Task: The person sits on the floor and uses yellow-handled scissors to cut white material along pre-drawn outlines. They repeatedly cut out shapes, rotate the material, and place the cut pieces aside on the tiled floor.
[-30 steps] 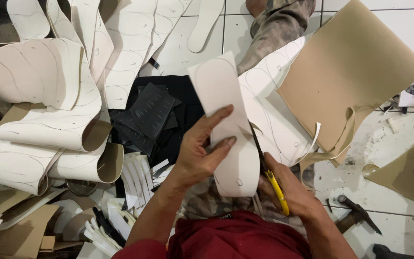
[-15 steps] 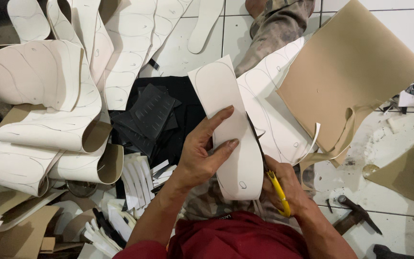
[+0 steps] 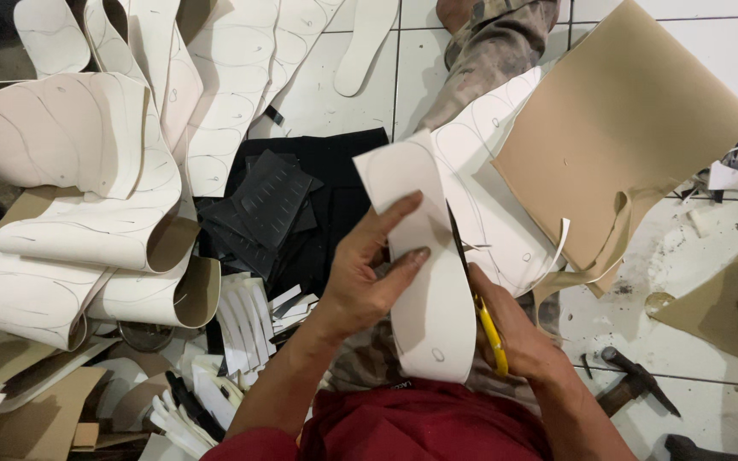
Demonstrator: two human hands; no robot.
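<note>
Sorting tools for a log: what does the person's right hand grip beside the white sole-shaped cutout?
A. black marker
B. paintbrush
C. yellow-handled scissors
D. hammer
C: the right hand grips yellow-handled scissors whose blade runs along the edge of the white sole-shaped cutout, which the left hand holds.

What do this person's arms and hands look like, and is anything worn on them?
Both forearms are bare, and the left hand and right hand wear no gloves, rings or watch. Short red sleeves of a red shirt end near the elbows.

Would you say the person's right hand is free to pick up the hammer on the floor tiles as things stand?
Probably not: the right hand is gripping yellow-handled scissors at the white sole piece. The hammer lies close by, unobstructed.
</note>
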